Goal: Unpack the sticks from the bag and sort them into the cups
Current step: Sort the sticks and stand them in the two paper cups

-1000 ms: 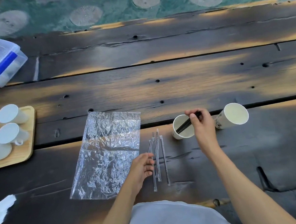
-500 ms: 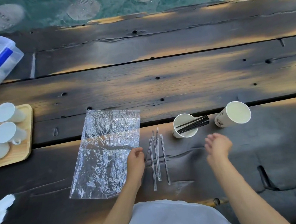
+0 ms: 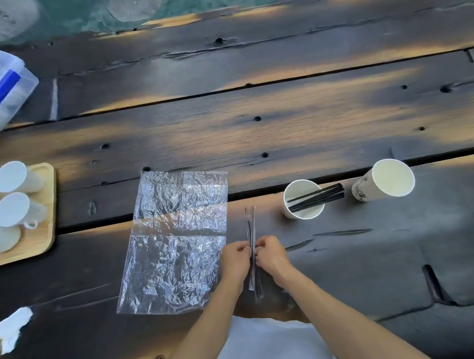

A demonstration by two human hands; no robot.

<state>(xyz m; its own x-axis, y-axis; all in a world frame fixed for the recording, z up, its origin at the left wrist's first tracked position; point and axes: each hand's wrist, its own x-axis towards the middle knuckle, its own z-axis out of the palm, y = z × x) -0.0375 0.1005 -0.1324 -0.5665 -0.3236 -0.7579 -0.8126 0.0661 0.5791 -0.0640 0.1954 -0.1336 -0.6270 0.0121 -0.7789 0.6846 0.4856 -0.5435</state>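
While black sticks (image 3: pixel 317 198) already sat in one paper cup (image 3: pixel 303 200), the left hand (image 3: pixel 236 259) and right hand (image 3: pixel 270 254) pinched the wrapped sticks (image 3: pixel 252 234); the second cup (image 3: pixel 384 180) looked empty.

On the dark plank table (image 3: pixel 282 125), the left hand (image 3: pixel 235 259) and right hand (image 3: pixel 269 254) pinch a bundle of thin clear-wrapped sticks (image 3: pixel 251 228) from either side. At nine o'clock lies the flat crinkled clear plastic bag (image 3: pixel 175 239); at two o'clock a white paper cup (image 3: pixel 302 202) holds black sticks (image 3: pixel 320 197), beside an empty white paper cup (image 3: pixel 390 180).
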